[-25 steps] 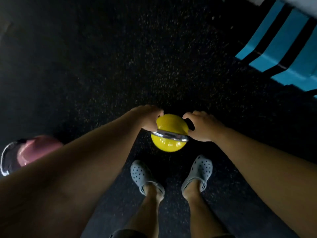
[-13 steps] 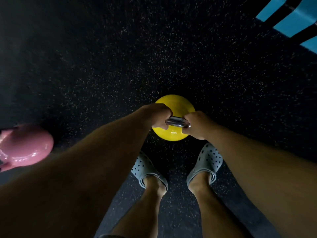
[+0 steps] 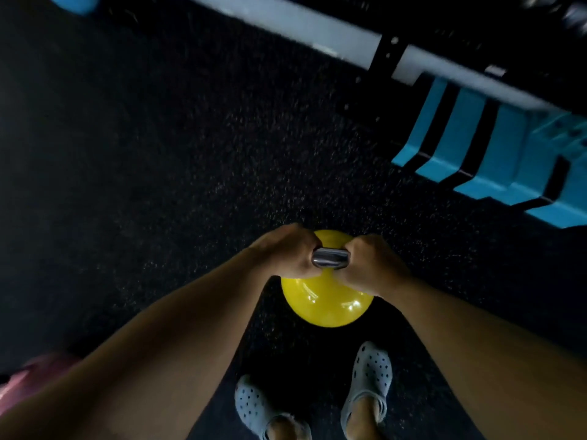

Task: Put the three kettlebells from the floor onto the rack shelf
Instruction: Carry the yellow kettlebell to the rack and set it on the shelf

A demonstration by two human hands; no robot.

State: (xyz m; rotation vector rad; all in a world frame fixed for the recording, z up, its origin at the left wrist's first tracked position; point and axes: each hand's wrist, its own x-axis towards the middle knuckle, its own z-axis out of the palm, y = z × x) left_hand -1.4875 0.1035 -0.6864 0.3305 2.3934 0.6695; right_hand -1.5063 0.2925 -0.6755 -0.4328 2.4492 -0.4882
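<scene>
A yellow kettlebell [image 3: 327,304] with a shiny metal handle hangs in front of me above the dark floor. My left hand [image 3: 287,250] and my right hand [image 3: 370,263] are both closed around its handle, side by side. A pink kettlebell [image 3: 22,381] lies on the floor at the lower left, mostly hidden behind my left forearm. The rack [image 3: 317,25] with a pale shelf edge and black upright runs across the top right. A blue rounded object [image 3: 74,1] peeks in at the top left edge; I cannot tell what it is.
Blue steps with black stripes [image 3: 495,160] stand at the right under the rack. My feet in grey perforated clogs [image 3: 368,379] stand on the black speckled rubber floor [image 3: 158,154] below the kettlebell.
The view has tilted up and the rack has come into sight. Both hands still grip the yellow kettlebell's handle, and it now hangs higher off the floor.
</scene>
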